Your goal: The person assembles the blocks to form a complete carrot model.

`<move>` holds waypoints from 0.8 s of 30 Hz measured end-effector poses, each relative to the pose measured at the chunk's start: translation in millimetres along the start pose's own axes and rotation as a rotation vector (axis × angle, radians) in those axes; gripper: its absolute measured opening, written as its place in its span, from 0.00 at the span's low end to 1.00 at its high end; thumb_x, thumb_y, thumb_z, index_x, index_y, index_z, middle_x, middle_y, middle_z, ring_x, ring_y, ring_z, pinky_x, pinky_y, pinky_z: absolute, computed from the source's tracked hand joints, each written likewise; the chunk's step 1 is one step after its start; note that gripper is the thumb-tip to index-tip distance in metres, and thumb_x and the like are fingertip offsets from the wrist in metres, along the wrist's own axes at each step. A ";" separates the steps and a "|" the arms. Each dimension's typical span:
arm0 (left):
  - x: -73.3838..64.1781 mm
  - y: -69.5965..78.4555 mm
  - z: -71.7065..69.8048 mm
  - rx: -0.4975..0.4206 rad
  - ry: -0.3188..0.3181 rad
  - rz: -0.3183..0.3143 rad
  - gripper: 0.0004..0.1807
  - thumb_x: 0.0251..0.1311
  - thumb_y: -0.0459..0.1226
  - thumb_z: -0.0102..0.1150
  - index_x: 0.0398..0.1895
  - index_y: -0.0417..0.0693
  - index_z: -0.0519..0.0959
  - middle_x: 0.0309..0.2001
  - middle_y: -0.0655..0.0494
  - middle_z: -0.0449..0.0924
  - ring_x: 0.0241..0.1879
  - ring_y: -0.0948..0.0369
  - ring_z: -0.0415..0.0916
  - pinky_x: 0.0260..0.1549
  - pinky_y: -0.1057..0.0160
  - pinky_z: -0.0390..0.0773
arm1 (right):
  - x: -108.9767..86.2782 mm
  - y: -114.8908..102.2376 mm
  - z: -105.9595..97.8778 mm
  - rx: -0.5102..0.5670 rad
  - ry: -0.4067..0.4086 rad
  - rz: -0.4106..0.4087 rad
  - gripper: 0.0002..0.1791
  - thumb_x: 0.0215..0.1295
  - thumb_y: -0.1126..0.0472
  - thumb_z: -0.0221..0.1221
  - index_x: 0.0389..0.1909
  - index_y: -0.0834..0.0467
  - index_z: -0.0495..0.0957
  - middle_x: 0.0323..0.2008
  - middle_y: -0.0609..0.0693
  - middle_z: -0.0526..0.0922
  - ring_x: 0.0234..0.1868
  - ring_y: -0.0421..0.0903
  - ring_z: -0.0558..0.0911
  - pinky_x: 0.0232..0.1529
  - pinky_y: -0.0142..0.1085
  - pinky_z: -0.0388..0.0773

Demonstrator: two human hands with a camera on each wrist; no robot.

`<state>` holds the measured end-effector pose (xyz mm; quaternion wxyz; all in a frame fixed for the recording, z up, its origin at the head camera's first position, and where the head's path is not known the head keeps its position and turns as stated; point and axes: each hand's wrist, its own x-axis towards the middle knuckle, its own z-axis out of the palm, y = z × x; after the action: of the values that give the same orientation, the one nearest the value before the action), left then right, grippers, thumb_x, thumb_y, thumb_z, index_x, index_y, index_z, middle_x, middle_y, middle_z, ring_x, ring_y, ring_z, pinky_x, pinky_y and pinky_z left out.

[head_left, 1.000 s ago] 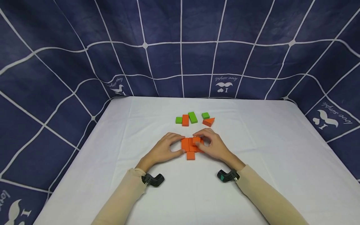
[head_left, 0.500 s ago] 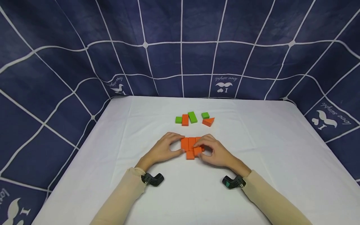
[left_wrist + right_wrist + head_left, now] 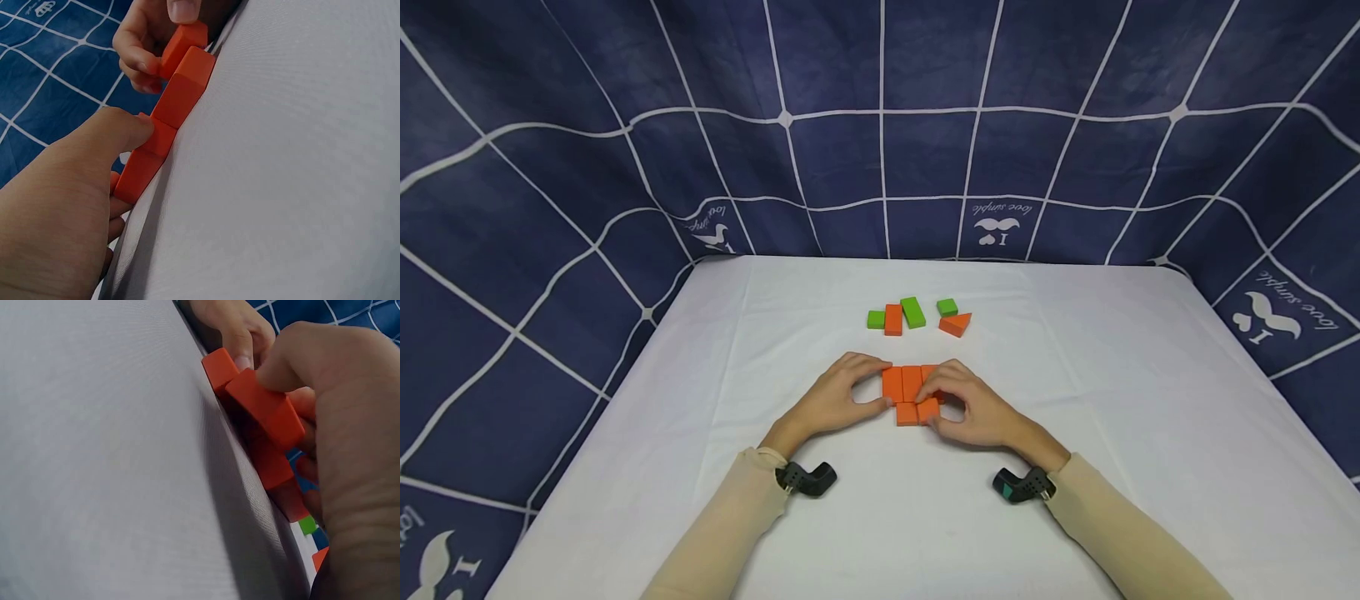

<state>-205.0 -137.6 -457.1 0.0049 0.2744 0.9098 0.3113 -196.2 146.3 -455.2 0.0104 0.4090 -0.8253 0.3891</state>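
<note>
Several flat orange blocks lie edge to edge in front of me. At the left of the back row, my left hand (image 3: 831, 396) holds an orange block (image 3: 892, 384), thumb at its near corner and fingertips at its far edge. Between thumb and fingers of my right hand (image 3: 973, 406) is a small orange block (image 3: 928, 410), beside another small orange block (image 3: 906, 415) in front of the row. In the right wrist view the pinched block (image 3: 269, 407) tilts close over the row. My right fingers partly hide the row's right end.
Beyond the row lie a green block (image 3: 913, 312), two smaller green pieces, an upright-lying orange block (image 3: 892, 320) and an orange triangular block (image 3: 956, 324). A white cloth (image 3: 880, 517) covers the table; a blue checked curtain (image 3: 925, 158) stands behind.
My right hand has moved the small orange block from above the back row toward me, then lowered it beside the front block. The left hand has stayed in place.
</note>
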 end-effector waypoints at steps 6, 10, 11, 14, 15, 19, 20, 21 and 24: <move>0.7 1.1 -1.6 0.002 -0.001 0.008 0.32 0.63 0.53 0.69 0.70 0.56 0.77 0.65 0.59 0.77 0.68 0.58 0.69 0.70 0.49 0.70 | 0.9 0.4 0.2 -0.023 0.000 -0.006 0.15 0.60 0.56 0.72 0.48 0.40 0.85 0.47 0.33 0.81 0.58 0.39 0.72 0.62 0.44 0.73; 0.2 1.8 -1.9 0.002 0.001 0.000 0.32 0.63 0.53 0.68 0.69 0.56 0.77 0.65 0.58 0.77 0.68 0.58 0.69 0.70 0.48 0.70 | 1.4 0.3 0.0 -0.041 -0.002 -0.006 0.16 0.60 0.57 0.72 0.48 0.40 0.85 0.49 0.33 0.81 0.59 0.39 0.72 0.63 0.44 0.73; -0.1 1.7 -1.7 0.002 0.001 -0.001 0.32 0.63 0.53 0.68 0.69 0.56 0.77 0.65 0.58 0.77 0.68 0.58 0.69 0.70 0.48 0.70 | 1.5 0.7 0.2 -0.042 -0.003 -0.009 0.16 0.59 0.57 0.72 0.49 0.41 0.85 0.49 0.34 0.81 0.59 0.39 0.72 0.63 0.43 0.73; -0.9 1.5 -0.7 0.002 -0.002 -0.010 0.32 0.63 0.53 0.68 0.69 0.56 0.77 0.65 0.58 0.77 0.68 0.57 0.68 0.70 0.48 0.70 | 1.3 0.4 0.3 -0.037 -0.009 -0.008 0.17 0.59 0.58 0.72 0.49 0.41 0.84 0.50 0.34 0.82 0.59 0.40 0.72 0.63 0.43 0.73; -1.0 1.4 -0.4 0.001 -0.002 -0.011 0.32 0.63 0.53 0.68 0.69 0.56 0.77 0.65 0.58 0.77 0.68 0.57 0.68 0.70 0.48 0.70 | 1.2 0.4 0.5 -0.033 -0.008 -0.007 0.17 0.60 0.58 0.72 0.49 0.42 0.84 0.49 0.35 0.82 0.59 0.40 0.72 0.62 0.43 0.73; -0.8 0.5 0.8 -0.002 0.001 -0.007 0.32 0.63 0.53 0.68 0.69 0.56 0.77 0.65 0.58 0.77 0.68 0.57 0.68 0.70 0.48 0.69 | 0.6 -0.3 0.2 -0.022 -0.008 0.006 0.17 0.60 0.58 0.71 0.50 0.42 0.84 0.50 0.34 0.82 0.59 0.40 0.72 0.62 0.43 0.73; -0.8 0.6 0.8 -0.002 0.000 -0.005 0.32 0.62 0.53 0.68 0.69 0.56 0.77 0.65 0.58 0.77 0.68 0.57 0.68 0.70 0.48 0.69 | 0.5 -0.2 0.2 -0.020 -0.007 0.009 0.17 0.61 0.58 0.71 0.50 0.42 0.84 0.50 0.35 0.82 0.58 0.40 0.72 0.62 0.43 0.73; -0.8 0.7 0.5 -0.001 -0.001 -0.004 0.32 0.63 0.53 0.68 0.69 0.56 0.77 0.65 0.58 0.77 0.68 0.57 0.68 0.70 0.48 0.69 | 0.5 -0.1 0.1 -0.017 -0.007 0.015 0.17 0.61 0.58 0.70 0.50 0.42 0.84 0.50 0.34 0.82 0.58 0.40 0.72 0.62 0.43 0.73; -0.4 1.3 -0.2 -0.005 -0.001 -0.002 0.32 0.63 0.53 0.67 0.69 0.56 0.77 0.66 0.57 0.77 0.68 0.57 0.68 0.70 0.48 0.69 | 0.3 -0.3 -0.3 -0.017 -0.001 0.022 0.16 0.61 0.58 0.70 0.50 0.43 0.84 0.49 0.35 0.82 0.58 0.40 0.72 0.61 0.42 0.74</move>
<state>-204.1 -137.1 -456.2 0.0065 0.2736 0.9093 0.3135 -196.2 146.2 -454.6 0.0092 0.3998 -0.8330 0.3822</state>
